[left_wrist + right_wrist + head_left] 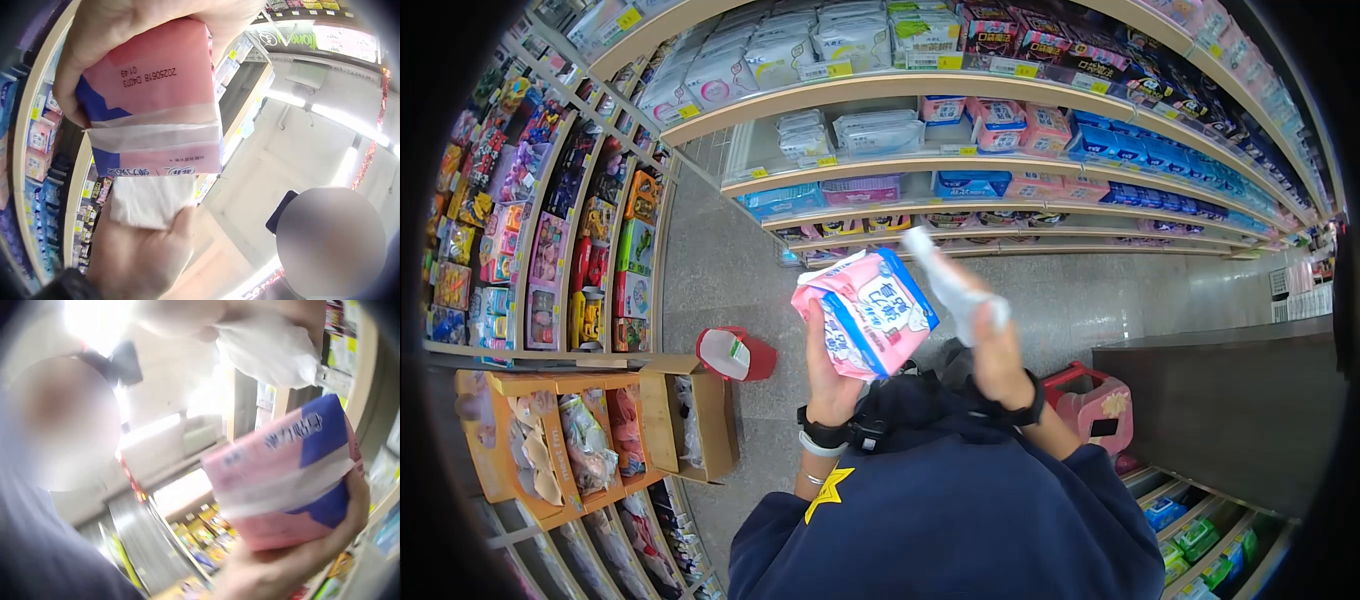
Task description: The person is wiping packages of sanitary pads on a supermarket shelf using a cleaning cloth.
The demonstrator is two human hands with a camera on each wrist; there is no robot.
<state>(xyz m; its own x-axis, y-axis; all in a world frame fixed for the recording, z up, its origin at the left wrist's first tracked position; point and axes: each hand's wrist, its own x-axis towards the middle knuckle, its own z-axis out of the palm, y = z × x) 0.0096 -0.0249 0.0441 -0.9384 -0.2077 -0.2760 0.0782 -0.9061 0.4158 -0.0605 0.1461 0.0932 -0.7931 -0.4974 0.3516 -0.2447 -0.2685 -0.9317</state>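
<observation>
My left hand [828,385] grips a pink and blue soft plastic pack [870,310] with Chinese lettering, held up in front of my body. In the left wrist view a printed date and a pale sealed seam show on the pack [153,75], with fingers around its upper end. My right hand [997,365], blurred in the head view, holds a folded white cloth or wipe [945,285] just right of the pack. Thumb and fingers pinch this white cloth [153,203] below the pack in the left wrist view. In the right wrist view the cloth [269,353] hangs above the pack.
Ahead stand shelves [830,175] of packaged paper goods. Toy shelves [550,220] line the left, above an open cardboard box [718,430]. A red bin [750,358] stands on the grey floor [700,250]. At right are a pink container [1105,395] and a dark counter [1220,400].
</observation>
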